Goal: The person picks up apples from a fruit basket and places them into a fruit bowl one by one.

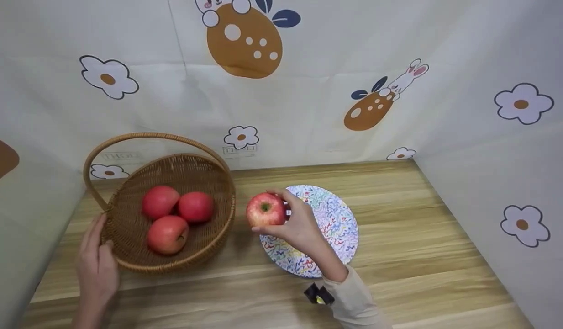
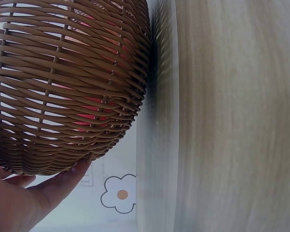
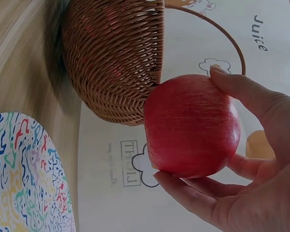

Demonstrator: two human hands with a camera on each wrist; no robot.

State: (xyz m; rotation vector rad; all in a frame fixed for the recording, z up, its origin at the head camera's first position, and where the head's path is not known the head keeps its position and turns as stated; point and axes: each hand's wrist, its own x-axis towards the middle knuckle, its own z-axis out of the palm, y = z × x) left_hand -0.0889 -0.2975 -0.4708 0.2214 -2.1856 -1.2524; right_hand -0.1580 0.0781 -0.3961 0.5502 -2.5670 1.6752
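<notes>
Apple [image 1: 265,210] hangs above our bench [image 1: 418,237], beside the basket [image 1: 185,171] near the back-left corner; our right hand's [image 1: 300,227] fingers clasp its sides, our left hand's [image 1: 97,267] lie extended against the basket. Slick skin might let it drop; uneven pushing could tip 3 other apples [image 1: 167,236] out.

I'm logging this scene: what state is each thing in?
Basket: upright, uncovered
Three apples: inside the basket, apparently whole
Held apple: in the air, visible skin unbroken
Patterned disc: lying flat, partly hidden
Left hand: touching the basket
Right hand: gripping that apple
</notes>
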